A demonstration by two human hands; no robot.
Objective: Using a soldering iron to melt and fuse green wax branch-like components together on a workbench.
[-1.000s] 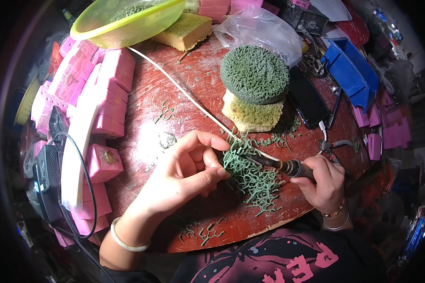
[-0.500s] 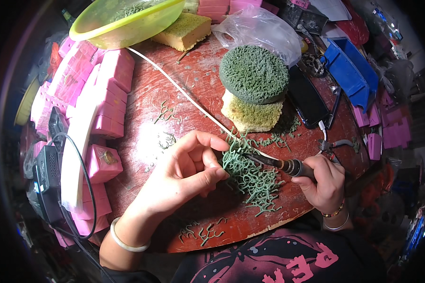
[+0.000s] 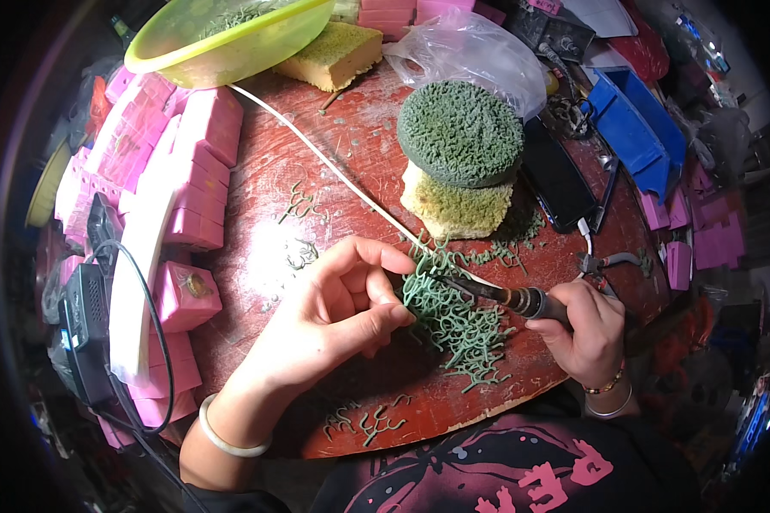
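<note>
My left hand (image 3: 338,308) is curled at the left side of a heap of green, thin branched pieces (image 3: 470,338). Its index fingertip and thumb touch the upper part of the heap, closed about a green branched piece (image 3: 425,272), partly hidden among the others. My right hand (image 3: 586,329) grips the dark handle of a soldering iron (image 3: 530,302), which has a metal collar and a narrow dark tip. The tip points left into the green pieces, close to my left fingertips.
A round green pad (image 3: 460,132) rests on a yellow sponge (image 3: 458,205) behind the heap. Pink blocks (image 3: 201,197) line the left; a yellow-green basin (image 3: 231,51) stands at the back. Right are a black phone (image 3: 558,175), pliers (image 3: 603,263) and a blue bin (image 3: 633,128). A white strip (image 3: 325,162) crosses the table.
The soldering iron's tip has shifted very slightly left and up among the green pieces, with my right hand following. My left hand stays in place.
</note>
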